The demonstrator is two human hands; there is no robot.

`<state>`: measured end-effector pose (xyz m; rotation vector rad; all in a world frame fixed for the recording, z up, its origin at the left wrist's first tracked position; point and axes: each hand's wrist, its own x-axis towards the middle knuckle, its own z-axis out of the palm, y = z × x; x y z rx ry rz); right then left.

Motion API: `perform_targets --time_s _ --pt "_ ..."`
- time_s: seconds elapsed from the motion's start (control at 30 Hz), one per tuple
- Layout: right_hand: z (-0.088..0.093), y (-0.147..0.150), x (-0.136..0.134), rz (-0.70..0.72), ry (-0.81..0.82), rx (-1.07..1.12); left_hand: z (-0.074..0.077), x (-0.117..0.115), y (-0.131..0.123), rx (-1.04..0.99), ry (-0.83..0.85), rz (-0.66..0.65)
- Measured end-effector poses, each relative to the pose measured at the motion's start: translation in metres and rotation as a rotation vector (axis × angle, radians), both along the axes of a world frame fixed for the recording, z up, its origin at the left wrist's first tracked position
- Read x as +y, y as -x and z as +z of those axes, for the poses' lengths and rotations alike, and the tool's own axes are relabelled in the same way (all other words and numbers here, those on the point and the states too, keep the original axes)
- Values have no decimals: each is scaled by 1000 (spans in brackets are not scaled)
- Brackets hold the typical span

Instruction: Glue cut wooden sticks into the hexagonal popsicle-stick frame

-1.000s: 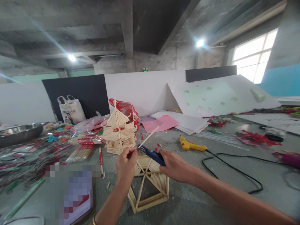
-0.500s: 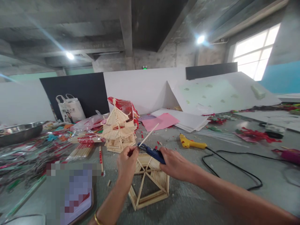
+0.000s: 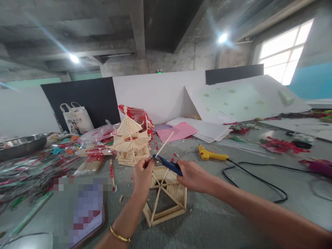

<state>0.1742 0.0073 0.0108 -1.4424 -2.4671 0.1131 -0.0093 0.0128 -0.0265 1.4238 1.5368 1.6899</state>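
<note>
Between thumb and fingers, my left hand [image 3: 142,173] pinches the lower end of a thin wooden stick [image 3: 165,144], which slants up to the right. My right hand [image 3: 191,175] grips blue-handled cutting pliers [image 3: 168,165], their jaws at the stick just above my left fingertips. Below both hands, a many-sided frame of wooden sticks [image 3: 169,218] lies on the grey surface. Spokes meet at its middle, and some sections are filled with side-by-side sticks. Behind my left hand stands a tiered stick pagoda [image 3: 131,140] with a pointed roof.
A yellow glue gun [image 3: 212,154] lies to the right, its black cable [image 3: 259,164] looping across the surface. Plastic-wrapped bundles [image 3: 89,166] and a metal bowl [image 3: 23,141] are at left, near a partly blurred tablet-like device [image 3: 89,224]. Pink paper [image 3: 177,131] and white sheets lie behind.
The plier jaws have come round the stick close to my left fingertips, and the stick leans slightly differently. The view has shifted a little; the frame stays in place.
</note>
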Motion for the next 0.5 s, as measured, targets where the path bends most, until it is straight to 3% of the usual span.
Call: perform_targets --time_s 0.27,0.5 --pt "18 4 26 25 114 -155 -8 21 3 75 72 -20" --pt "18 7 53 -17 410 -101 -1 41 3 227 222 37"
